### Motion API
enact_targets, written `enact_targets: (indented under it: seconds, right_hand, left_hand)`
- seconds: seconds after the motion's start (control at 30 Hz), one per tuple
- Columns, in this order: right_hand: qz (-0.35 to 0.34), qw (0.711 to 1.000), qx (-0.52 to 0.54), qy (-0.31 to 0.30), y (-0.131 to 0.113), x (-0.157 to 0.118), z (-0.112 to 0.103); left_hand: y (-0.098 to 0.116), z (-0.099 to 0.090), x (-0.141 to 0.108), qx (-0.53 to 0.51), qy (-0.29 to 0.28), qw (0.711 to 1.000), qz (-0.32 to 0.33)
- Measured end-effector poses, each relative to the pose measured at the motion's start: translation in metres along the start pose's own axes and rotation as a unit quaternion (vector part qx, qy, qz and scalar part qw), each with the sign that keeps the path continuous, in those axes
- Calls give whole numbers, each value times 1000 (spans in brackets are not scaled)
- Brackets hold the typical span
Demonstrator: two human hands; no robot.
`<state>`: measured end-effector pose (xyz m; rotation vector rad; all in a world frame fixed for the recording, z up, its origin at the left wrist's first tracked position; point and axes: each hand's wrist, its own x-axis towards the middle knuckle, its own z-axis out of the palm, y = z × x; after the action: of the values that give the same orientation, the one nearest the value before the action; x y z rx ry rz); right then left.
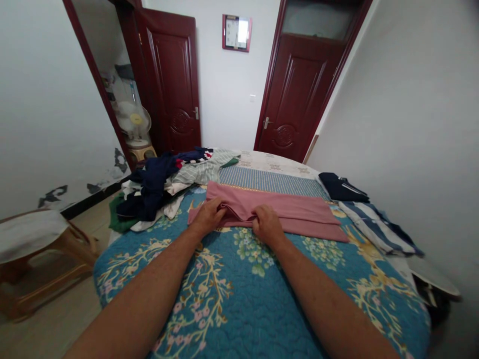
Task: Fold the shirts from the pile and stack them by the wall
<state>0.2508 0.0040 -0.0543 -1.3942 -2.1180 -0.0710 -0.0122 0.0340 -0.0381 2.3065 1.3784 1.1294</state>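
— Where's the pink cloth (284, 209)?
— Centre of the frame, lying flat on the blue quilt (239, 299).
— And the hands?
— The left hand (207, 215) grips a fold at the cloth's left end; the right hand (267, 224) pinches its near edge.
— Anything else?
— A clothes heap (160, 187) centre left, folded striped (377, 224) and dark (342, 187) pieces at right.

No text, label or number can be read anywhere.

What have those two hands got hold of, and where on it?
Both hold the pink garment on the bed: the left hand grips its folded left end, the right hand pinches its near edge around the middle.
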Motion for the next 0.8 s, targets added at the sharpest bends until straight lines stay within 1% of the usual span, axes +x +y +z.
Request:
enact_targets:
  seconds: [0.17,0.27,0.37,0.43,0.5,0.57,0.63,0.67,0.73,0.8]
  right_hand:
    - [-57,998,0,-8,-20,-2,4]
    - [-78,997,1,-22,-31,3,9]
    - [-88,995,4,-48,-44,12,11]
    - [-78,994,0,-71,-51,19,11]
    - [-55,994,0,-93,-54,30,10]
    - [-25,994,18,-105,-51,45,12]
    - [23,994,52,-95,-40,65,15]
    - [59,992,68,-87,-33,75,18]
    - [139,984,85,-77,-17,92,24]
    - [192,975,80,-80,-2,102,32]
  left_hand:
    - [11,-3,0,-47,-30,998,21]
    - [16,-5,0,-43,-40,998,25]
    - [17,-6,-1,-36,-49,998,18]
    - [17,-6,-2,-31,-53,998,11]
    - [15,-6,-2,-23,-35,999,-3]
    - [11,-7,-2,-10,7,999,-34]
    - [6,-8,-2,7,53,995,-82]
    - [3,-8,-2,13,68,992,-106]
    - [-4,-6,-2,15,77,987,-137]
    - [-12,-3,-2,7,79,986,-144]
